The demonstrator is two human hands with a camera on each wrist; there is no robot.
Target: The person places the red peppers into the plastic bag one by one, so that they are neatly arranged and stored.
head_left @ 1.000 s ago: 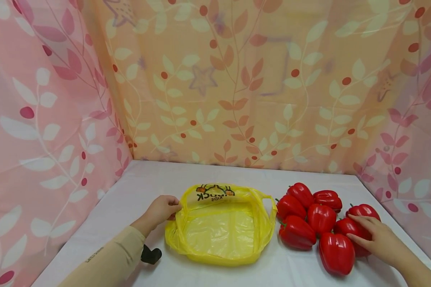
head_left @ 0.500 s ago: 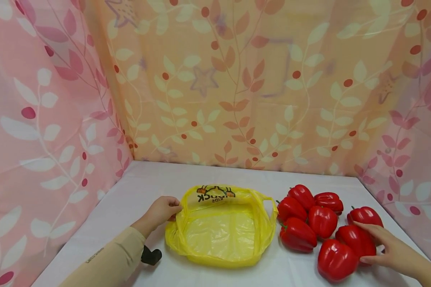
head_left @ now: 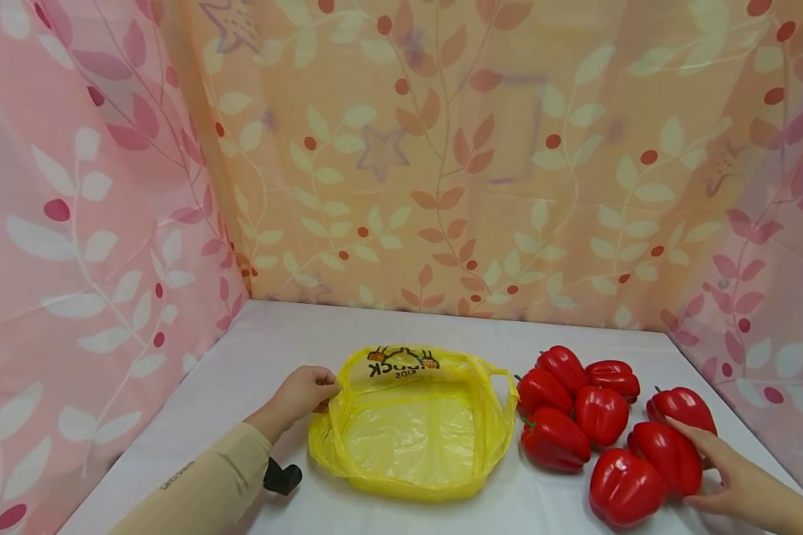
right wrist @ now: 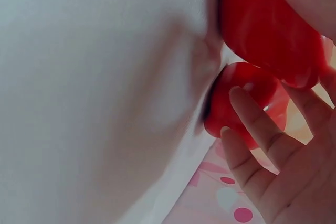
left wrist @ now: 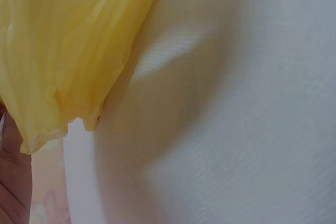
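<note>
My left hand pinches the left rim of a yellow plastic bag, which lies on the table with its mouth spread upward. In the left wrist view the bag's gathered edge hangs beside a sliver of the hand. On the right, my right hand is around the right side of a red bell pepper, fingers spread. The right wrist view has the thumb against that pepper, while two fairly straight fingers lie in front of another pepper.
Several more red bell peppers cluster right of the bag, one near the front. A small black object lies by the left sleeve. White cloth covers the table; patterned curtains close off the back and sides.
My right hand has shifted down and right from the top of the peppers to the side of one. The front pepper has turned slightly. My left hand and the bag stay put.
</note>
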